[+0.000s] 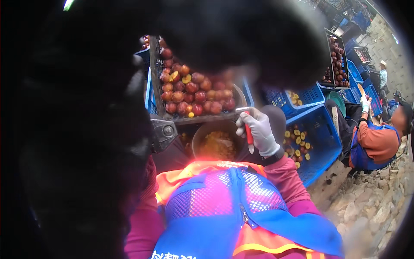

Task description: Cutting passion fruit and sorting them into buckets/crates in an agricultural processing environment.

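My right hand (262, 131), in a white glove, is closed around a small red-handled knife (249, 134). Its pale pointed tip angles down toward me. Just beyond that hand, a dark crate (189, 117) tilts toward me, full of red plum-like fruit (199, 97), with a few cut yellow pieces among them. Below the crate's near edge stands a round bowl (196, 144) with wet yellow-orange pulp (219, 144) in it, left of my right hand. Only my left sleeve (148, 185) shows; a dark blur covers the left side, and my left hand is out of sight.
A blue crate (325, 142) with halved yellow fruit stands to my right, another blue crate (307, 98) behind it. A co-worker in an orange top (375, 142) sits farther right. More fruit crates (338, 60) are stacked beyond. Rough stones (366, 203) cover the ground at right.
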Tool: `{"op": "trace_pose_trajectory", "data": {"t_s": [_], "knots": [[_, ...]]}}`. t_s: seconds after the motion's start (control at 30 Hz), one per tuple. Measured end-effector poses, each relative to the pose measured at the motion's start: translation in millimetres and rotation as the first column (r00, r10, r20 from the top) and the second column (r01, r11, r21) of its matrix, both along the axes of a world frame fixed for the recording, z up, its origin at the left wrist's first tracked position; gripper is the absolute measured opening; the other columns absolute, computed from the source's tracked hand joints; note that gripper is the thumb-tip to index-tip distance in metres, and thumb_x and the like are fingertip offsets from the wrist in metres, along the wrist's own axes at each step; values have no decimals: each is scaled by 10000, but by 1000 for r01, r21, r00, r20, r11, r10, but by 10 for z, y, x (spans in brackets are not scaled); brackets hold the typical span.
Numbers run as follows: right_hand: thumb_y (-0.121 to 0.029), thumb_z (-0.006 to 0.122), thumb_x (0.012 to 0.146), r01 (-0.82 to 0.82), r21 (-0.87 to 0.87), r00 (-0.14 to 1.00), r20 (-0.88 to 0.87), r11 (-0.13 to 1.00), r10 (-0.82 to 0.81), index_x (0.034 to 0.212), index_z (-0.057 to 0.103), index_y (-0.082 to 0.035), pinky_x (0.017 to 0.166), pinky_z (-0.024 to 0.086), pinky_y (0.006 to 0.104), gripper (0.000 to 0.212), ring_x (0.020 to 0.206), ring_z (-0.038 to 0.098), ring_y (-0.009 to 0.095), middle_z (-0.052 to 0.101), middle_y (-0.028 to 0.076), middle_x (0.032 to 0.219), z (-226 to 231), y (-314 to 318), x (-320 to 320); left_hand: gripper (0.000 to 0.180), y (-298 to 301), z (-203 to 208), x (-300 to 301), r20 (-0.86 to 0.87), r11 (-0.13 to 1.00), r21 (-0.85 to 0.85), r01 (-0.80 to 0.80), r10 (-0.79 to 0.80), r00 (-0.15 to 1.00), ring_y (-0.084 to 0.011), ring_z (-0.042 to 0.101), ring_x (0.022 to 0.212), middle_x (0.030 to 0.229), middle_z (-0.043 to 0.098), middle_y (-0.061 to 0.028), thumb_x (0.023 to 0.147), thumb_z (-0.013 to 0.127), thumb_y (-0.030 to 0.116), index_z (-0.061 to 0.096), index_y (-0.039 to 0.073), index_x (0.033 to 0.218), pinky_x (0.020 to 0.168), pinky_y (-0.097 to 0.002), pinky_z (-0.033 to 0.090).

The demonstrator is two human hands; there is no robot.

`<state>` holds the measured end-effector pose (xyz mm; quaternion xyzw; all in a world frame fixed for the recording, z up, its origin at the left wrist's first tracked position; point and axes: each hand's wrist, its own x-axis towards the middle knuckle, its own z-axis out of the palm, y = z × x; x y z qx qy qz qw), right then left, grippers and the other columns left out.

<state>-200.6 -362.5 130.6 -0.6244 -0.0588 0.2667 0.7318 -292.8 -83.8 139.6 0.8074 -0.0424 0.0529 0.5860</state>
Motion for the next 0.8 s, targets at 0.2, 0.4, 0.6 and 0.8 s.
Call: {"op": "trace_pose_trajectory", "data": {"t_s": [0.2,0.4,0.6,0.8], "knots": [[-143,617,1096,-53,-49,977,203,997,62,1247,705,-29,625,575,264,209,688,687,116,713,38,905,180,-19,-199,657,-349,-549,458,-132,989,-101,103,-116,984,-283,751,1075,1429,645,-260,975,689,190,489,-50,1553,839,-340,611],[-171,598,1116,-54,-21,997,62,998,55,1256,695,-30,609,567,251,221,684,692,113,709,41,902,33,-28,-280,612,-344,895,-139,278,986,49,158,-165,946,-286,745,1082,1405,657,-255,973,659,159,518,-46,1531,837,-340,603],[-189,586,1128,-84,76,990,-107,994,92,1269,687,-31,617,567,241,234,679,693,116,706,45,901,-148,110,-207,571,-244,2400,-627,662,882,464,82,-407,629,-290,740,1089,1382,669,-251,971,630,129,548,-43,1509,835,-339,595],[-192,541,1151,191,89,979,-93,978,-183,1299,684,-35,537,525,240,259,603,664,110,716,53,872,-250,-245,-75,623,-383,1783,399,240,972,-202,-123,171,956,-156,715,997,1277,745,-85,963,832,266,613,15,1489,888,-303,577]]}}
